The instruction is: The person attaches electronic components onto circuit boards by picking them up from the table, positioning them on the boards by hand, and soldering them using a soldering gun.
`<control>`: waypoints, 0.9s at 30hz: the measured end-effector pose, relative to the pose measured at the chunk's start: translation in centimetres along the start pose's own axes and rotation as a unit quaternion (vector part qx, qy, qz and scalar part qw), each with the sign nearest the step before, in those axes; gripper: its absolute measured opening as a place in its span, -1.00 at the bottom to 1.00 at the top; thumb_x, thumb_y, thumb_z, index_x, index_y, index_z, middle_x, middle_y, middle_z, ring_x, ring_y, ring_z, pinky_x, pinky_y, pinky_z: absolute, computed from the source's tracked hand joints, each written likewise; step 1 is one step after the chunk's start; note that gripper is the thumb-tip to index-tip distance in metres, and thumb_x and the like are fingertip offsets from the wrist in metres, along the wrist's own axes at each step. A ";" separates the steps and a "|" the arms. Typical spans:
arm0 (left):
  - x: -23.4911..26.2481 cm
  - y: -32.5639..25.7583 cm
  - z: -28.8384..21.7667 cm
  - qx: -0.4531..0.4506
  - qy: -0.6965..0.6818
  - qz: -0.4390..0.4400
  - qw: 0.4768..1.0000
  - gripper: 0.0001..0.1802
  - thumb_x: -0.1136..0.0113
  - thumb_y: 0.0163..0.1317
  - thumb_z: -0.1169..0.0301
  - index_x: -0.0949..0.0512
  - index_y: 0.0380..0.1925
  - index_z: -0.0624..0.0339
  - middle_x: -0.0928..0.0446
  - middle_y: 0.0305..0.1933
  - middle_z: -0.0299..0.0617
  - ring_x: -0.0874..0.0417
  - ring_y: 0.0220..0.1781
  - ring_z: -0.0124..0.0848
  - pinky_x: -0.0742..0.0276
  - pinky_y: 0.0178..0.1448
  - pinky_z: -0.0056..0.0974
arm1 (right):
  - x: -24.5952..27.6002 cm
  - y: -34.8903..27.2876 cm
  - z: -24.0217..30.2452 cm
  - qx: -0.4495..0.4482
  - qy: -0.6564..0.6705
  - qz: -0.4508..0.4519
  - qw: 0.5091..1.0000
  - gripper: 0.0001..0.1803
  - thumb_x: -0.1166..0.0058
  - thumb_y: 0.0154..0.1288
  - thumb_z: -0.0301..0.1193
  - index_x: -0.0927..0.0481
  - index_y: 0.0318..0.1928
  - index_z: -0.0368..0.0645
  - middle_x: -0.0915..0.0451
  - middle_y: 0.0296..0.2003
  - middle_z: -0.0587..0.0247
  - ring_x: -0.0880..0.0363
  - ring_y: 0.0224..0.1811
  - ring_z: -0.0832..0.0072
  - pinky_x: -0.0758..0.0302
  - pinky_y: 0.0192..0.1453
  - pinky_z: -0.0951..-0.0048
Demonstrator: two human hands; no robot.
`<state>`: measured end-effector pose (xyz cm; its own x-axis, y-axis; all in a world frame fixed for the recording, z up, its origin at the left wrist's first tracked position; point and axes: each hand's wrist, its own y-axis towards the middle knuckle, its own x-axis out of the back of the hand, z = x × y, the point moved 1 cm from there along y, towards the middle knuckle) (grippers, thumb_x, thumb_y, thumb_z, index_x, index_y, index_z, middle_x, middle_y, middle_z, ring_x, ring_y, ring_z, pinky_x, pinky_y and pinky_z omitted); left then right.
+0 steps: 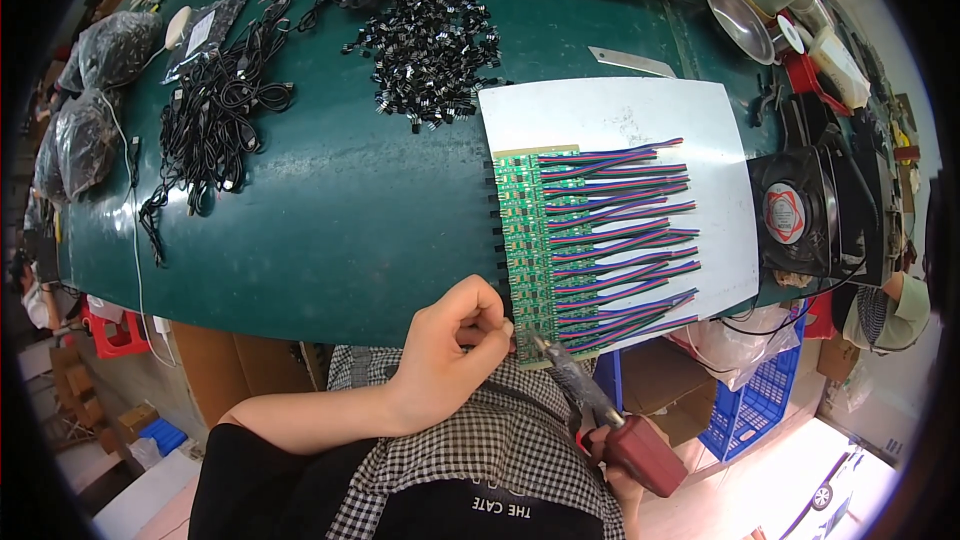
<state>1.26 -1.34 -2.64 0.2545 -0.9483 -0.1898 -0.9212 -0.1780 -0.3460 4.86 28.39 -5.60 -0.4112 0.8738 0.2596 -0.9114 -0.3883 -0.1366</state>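
Observation:
My left hand [450, 345] is closed in a pinch at the near left corner of a panel of green circuit boards [520, 230]. What its fingertips hold is too small to make out. My right hand [622, 480], partly hidden behind the tool, grips a soldering iron [645, 455] with a dark red body. The iron's tip points up and left at the boards, close to my left fingertips. Bundles of coloured wires [630, 230] run rightward from the boards. Small black parts line the panel's left edge. Boards and wires lie on a white sheet [610, 110].
A heap of small black connectors [435, 50] lies at the back of the green table [330, 230]. Black cables [220, 110] and plastic bags [85, 145] are at the left. A fan [795, 215] stands at the right, a blade [632, 62] and a metal bowl [738, 22] beyond.

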 end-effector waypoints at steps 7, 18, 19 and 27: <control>0.2 0.0 0.0 -0.003 0.003 -0.008 1.000 -0.86 -0.02 0.16 0.68 -0.28 -0.42 0.27 -0.35 -0.44 -0.31 -0.41 -0.37 -0.65 -0.44 -0.33 -0.48 | -2.0 2.0 3.2 -0.085 0.159 -0.059 0.982 -0.20 -0.24 -0.12 0.22 -0.47 -0.29 -0.39 -0.42 -0.57 0.25 -0.30 -0.75 0.56 -0.20 -0.56 0.60; 3.7 2.8 -4.2 -0.031 0.251 -0.036 0.967 -0.82 -0.19 0.17 0.46 -0.39 -0.31 0.26 -0.47 -0.46 -0.28 -0.51 -0.37 -0.59 -0.47 -0.29 -0.43 | -1.6 1.5 3.4 -0.115 0.271 -0.047 0.954 -0.29 -0.25 0.07 -0.01 -0.35 0.01 -0.33 -0.50 -0.33 0.13 -0.47 -0.39 0.41 -0.44 -0.28 0.44; 5.2 4.2 -4.7 -0.069 0.288 -0.097 0.950 -0.83 -0.21 0.13 0.46 -0.42 -0.37 0.26 -0.47 -0.49 -0.29 -0.46 -0.43 -0.61 -0.42 -0.34 -0.44 | -1.7 1.5 3.3 -0.114 0.284 -0.053 0.950 -0.25 -0.27 0.04 0.00 -0.34 0.03 -0.33 -0.50 -0.30 0.12 -0.48 -0.39 0.42 -0.44 -0.29 0.47; 9.4 10.1 -5.3 -0.162 0.474 -0.184 0.846 -0.79 -0.27 0.02 0.46 -0.52 -0.36 0.34 -0.50 -0.48 -0.16 -0.46 -0.51 -0.42 -0.40 -0.37 -0.33 | -2.7 2.0 2.7 -0.031 0.172 -0.183 0.968 -0.17 -0.20 -0.07 0.22 -0.41 -0.23 -0.42 -0.48 -0.40 0.10 -0.32 -0.74 0.55 -0.21 -0.63 0.57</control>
<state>-7.24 -13.40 -3.07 0.3319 -0.5704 0.7514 -0.9025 -0.4237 0.0770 4.09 24.42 -3.96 -0.0215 0.9993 -0.0299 -0.9874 -0.0259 -0.1563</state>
